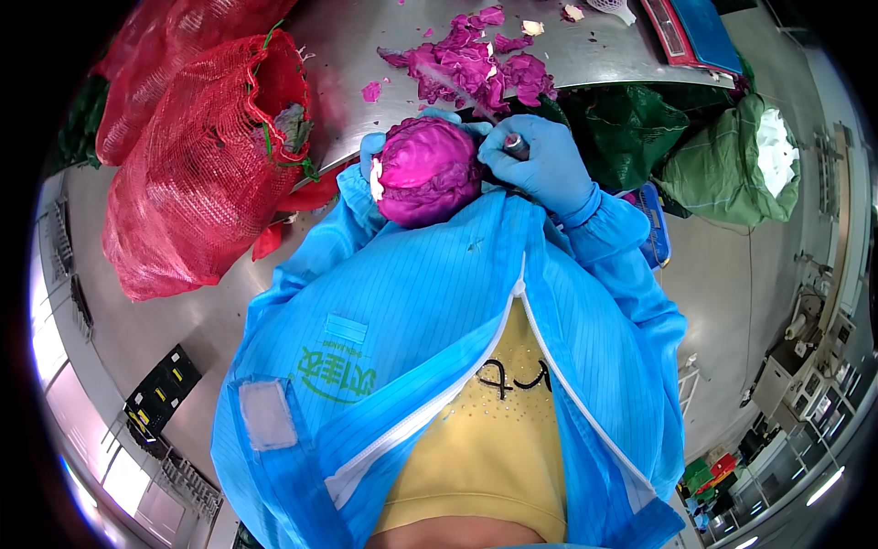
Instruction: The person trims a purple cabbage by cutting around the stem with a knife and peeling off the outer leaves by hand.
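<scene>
A purple-red cabbage (pixel 422 172) is held close to the chest, its stem end a pale patch at the left. My left hand (pixel 371 148), in a blue glove, is wrapped round its left and far side, mostly hidden behind it. In my right hand (pixel 540 163), also gloved in blue, is a knife (pixel 517 146), the dark end of its handle showing in the fist. The blade points away over the table and looks blurred. Just beyond the hands, loose purple leaves (pixel 476 64) lie heaped on the metal table (pixel 352 55).
Red mesh sacks (pixel 197 174) stand at the left. Dark green bags (pixel 626 133) and a green sack with white contents (pixel 732 169) stand at the right. A blue and red object (pixel 700 37) lies on the table's right end. A blue crate (pixel 655 224) is beside the right sleeve.
</scene>
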Demonstrator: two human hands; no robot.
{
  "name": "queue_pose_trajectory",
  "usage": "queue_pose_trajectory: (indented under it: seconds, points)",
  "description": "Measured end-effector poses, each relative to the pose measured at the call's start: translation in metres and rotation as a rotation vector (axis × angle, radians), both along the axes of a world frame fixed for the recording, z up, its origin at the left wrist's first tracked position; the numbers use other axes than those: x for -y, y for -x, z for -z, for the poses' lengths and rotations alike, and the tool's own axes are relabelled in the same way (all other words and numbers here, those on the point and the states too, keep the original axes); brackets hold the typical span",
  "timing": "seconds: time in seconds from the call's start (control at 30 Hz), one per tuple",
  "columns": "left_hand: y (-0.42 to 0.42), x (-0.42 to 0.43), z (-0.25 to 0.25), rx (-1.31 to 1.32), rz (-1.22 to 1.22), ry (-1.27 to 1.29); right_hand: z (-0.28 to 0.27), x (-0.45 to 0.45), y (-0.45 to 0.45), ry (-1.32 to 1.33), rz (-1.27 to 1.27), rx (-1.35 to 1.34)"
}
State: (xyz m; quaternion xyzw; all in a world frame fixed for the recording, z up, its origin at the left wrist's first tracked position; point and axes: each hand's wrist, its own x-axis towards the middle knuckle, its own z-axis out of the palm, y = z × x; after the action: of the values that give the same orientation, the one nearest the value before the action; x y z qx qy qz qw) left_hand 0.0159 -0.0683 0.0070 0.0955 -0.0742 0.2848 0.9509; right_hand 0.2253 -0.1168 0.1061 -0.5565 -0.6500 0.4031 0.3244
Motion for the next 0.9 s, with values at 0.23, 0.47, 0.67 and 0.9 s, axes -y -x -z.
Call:
queue_pose_trajectory:
  seconds: [0.23, 0.47, 0.67, 0.9]
  points:
    - [-0.001, -0.013, -0.008, -0.678, -0.173, -0.169, 0.017, 0.002, -0.003, 0.231, 0.348, -0.173]
    - [0.0, -0.038, -0.029, -0.563, -0.618, -0.628, 0.053, 0.0, 0.018, 0.557, 0.334, -1.024]
    - [-0.012, -0.023, -0.039, -0.728, -0.672, -0.004, 0.051, -0.011, 0.013, 0.067, 0.106, -0.92]
    - [0.001, -0.011, -0.032, -0.391, 0.122, 0.353, 0.049, -0.011, 0.002, 0.156, 0.005, -0.874]
